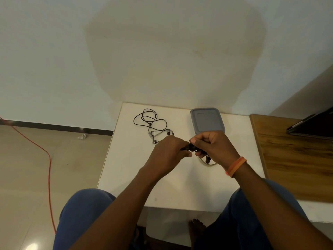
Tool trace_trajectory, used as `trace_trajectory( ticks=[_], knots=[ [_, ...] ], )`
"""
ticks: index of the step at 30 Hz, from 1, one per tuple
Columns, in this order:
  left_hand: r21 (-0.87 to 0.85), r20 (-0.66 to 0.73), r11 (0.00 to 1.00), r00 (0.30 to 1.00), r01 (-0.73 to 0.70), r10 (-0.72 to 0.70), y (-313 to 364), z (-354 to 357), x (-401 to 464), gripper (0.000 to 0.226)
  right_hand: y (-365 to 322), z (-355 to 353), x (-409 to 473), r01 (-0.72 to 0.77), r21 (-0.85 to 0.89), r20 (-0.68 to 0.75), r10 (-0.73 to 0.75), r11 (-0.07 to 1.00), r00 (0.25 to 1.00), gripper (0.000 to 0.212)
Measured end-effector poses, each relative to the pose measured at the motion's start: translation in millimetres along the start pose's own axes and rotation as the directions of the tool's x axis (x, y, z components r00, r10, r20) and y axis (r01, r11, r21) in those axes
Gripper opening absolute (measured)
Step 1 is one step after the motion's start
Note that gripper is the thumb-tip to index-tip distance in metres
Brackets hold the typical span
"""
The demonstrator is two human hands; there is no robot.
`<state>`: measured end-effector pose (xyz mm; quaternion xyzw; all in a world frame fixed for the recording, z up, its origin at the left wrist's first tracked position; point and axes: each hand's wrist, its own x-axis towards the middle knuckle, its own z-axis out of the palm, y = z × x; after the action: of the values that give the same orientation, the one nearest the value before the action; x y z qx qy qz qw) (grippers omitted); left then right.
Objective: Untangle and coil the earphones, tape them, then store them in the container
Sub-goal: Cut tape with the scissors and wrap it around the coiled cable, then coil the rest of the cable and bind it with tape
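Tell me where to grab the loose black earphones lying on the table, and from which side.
Pinch the loose earphones at the crossing of strands near their middle, coming straight down from above: the thin cord lies flat on the white table, so only a top pinch gets under it.

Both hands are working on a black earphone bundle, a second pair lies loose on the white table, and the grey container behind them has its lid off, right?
Not quite: the head view shows the grey container with its lid on. The rest holds.

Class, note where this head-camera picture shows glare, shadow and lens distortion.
Head view: glare spot on the floor tiles at bottom left; large dim patch on the wall; wide-angle lens makes the table edges splay; soft overall, the earphones stay readable.
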<state>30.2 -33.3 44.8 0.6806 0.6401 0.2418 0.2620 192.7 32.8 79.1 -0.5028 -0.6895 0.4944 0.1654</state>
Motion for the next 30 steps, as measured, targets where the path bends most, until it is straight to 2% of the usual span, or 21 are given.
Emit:
trace_trajectory(
  ticks=[1,4,6,10,12,14,17,19,22,24,27,28,30],
  knots=[
    [0.050,-0.026,0.999,1.000,-0.010,0.011,1.3,0.4,0.9,0.018,0.2,1.1,-0.1,-0.002,0.003,-0.001,0.002,1.000,1.000,0.017],
    [0.227,-0.116,0.965,0.981,-0.129,0.158,1.9,6.0,1.7,0.016,0.6,3.3,0.5,-0.006,-0.029,-0.004,0.006,1.000,1.000,0.018],
    [0.287,-0.147,0.944,0.966,-0.165,0.214,-2.1,11.7,2.2,0.012,-0.3,3.6,1.0,-0.001,-0.027,-0.006,0.001,1.000,1.000,0.019],
    [0.286,-0.171,0.944,0.961,-0.162,0.217,-7.0,14.7,1.7,0.007,-3.1,0.5,-0.5,0.022,-0.020,0.010,-0.022,1.000,1.000,0.019],
    [0.268,-0.176,0.950,0.961,-0.161,0.213,-7.8,12.4,2.6,0.012,-4.6,-1.7,-1.8,0.043,-0.040,0.044,-0.041,0.998,0.998,0.018],
    [0.271,-0.201,0.950,0.957,-0.153,0.212,-9.6,9.0,3.6,0.019,-5.4,-1.7,-2.5,0.066,-0.060,0.086,-0.061,0.996,0.994,0.027],
    [0.243,-0.233,0.959,0.950,-0.149,0.207,-8.9,8.6,4.3,0.010,-6.1,0.6,-0.1,0.111,-0.060,0.050,-0.109,0.992,0.993,0.027],
    [0.175,-0.268,0.980,0.953,-0.097,0.142,-9.1,8.2,7.9,0.022,-7.1,1.0,5.3,0.090,0.017,-0.012,-0.090,0.996,0.996,0.021],
    [0.065,-0.194,0.992,0.977,0.104,-0.090,-11.9,2.6,11.8,0.067,-7.1,4.2,18.8,0.003,0.207,-0.069,0.012,0.978,0.998,0.019],
    [-0.043,-0.168,0.969,0.955,0.242,-0.246,-15.3,-3.9,10.9,0.086,-4.3,9.9,33.2,-0.077,0.375,-0.108,0.126,0.924,0.986,0.017],
    [-0.129,-0.165,0.906,0.892,0.404,-0.422,-21.7,-12.0,6.7,0.075,4.8,21.9,65.4,-0.196,0.564,-0.137,0.325,0.802,0.936,0.011],
    [-0.130,-0.145,0.885,0.875,0.447,-0.462,-23.5,-13.0,5.8,0.068,9.6,25.8,78.1,-0.225,0.585,-0.150,0.377,0.779,0.914,0.010],
    [-0.120,-0.110,0.862,0.856,0.493,-0.505,-29.8,-12.1,4.6,0.054,19.2,35.2,104.8,-0.263,0.536,-0.188,0.417,0.802,0.889,0.015]
  ],
)
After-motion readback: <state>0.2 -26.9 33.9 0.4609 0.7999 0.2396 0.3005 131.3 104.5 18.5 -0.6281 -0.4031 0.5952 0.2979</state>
